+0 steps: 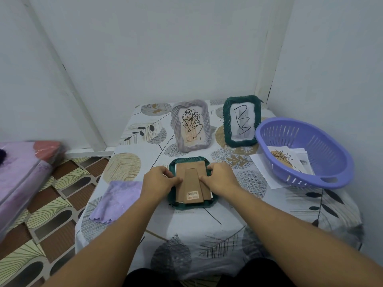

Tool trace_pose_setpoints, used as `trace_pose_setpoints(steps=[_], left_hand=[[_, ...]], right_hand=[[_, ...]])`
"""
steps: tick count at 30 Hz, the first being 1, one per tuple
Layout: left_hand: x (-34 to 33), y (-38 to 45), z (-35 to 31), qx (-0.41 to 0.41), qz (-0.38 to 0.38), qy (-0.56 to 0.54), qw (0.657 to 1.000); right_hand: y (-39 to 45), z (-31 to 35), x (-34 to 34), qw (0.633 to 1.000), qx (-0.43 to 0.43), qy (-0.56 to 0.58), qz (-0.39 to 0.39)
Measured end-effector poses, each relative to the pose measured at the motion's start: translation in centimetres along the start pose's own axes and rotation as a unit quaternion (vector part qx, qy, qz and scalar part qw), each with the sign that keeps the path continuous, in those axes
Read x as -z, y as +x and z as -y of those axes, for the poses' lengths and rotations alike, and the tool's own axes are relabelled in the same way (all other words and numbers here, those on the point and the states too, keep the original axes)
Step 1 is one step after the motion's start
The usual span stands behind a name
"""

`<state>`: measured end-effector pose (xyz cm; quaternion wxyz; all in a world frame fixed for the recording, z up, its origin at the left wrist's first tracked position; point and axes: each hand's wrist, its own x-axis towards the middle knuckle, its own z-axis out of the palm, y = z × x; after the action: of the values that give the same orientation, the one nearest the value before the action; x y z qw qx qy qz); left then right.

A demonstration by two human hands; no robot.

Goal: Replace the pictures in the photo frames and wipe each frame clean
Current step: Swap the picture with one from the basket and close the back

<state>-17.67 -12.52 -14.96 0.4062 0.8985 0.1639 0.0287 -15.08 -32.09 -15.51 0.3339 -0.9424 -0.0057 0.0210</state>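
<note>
A dark green photo frame [172,200] lies face down in the middle of the table, its brown cardboard back [191,183] with folded stand and barcode sticker facing up. My left hand [159,180] rests on the frame's left side, its thumb pressing on the cardboard back. On the right side, my right hand [218,178] does the same with thumb and fingers. Behind stand a grey frame [190,126] and a second green frame [241,121], both upright with scribbled pictures. A lilac cloth [117,200] lies to the left.
A purple plastic basket [304,150] at the right holds loose picture sheets [287,160]; more paper [263,168] lies under it. The table with its leaf-print cover [207,230] stands in a wall corner. A wrapped lilac bundle [22,172] sits at the far left above the tiled floor.
</note>
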Motion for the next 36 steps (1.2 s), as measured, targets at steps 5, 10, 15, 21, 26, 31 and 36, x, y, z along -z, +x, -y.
trace_pose_setpoints(steps=[5, 10, 15, 21, 26, 31, 36], left_hand=[[-0.2, 0.0, 0.1, -0.003, 0.001, 0.0, 1.0], [-0.3, 0.2, 0.5, 0.004, 0.016, -0.034, 0.999], [-0.2, 0.4, 0.6, 0.011, 0.027, -0.056, 0.998], [-0.4, 0.6, 0.6, 0.008, 0.024, -0.061, 0.998], [-0.6, 0.7, 0.6, 0.008, 0.02, -0.042, 0.999], [-0.5, 0.8, 0.5, 0.011, 0.021, -0.032, 0.999], [-0.4, 1.1, 0.1, 0.016, 0.023, -0.016, 0.999]], right_hand=[[0.0, -0.4, -0.1, 1.0, -0.002, 0.005, 0.002], [-0.2, -0.2, 0.0, 1.0, 0.004, 0.016, 0.005], [-0.3, -0.2, -0.2, 0.999, 0.005, 0.031, 0.012], [0.2, -0.5, -0.3, 0.999, -0.014, 0.028, 0.009], [0.3, -0.6, -0.4, 0.999, -0.032, 0.028, 0.011], [0.4, -0.3, 0.3, 0.998, -0.052, 0.033, 0.03], [0.8, 0.2, 0.9, 0.996, -0.062, 0.042, 0.056]])
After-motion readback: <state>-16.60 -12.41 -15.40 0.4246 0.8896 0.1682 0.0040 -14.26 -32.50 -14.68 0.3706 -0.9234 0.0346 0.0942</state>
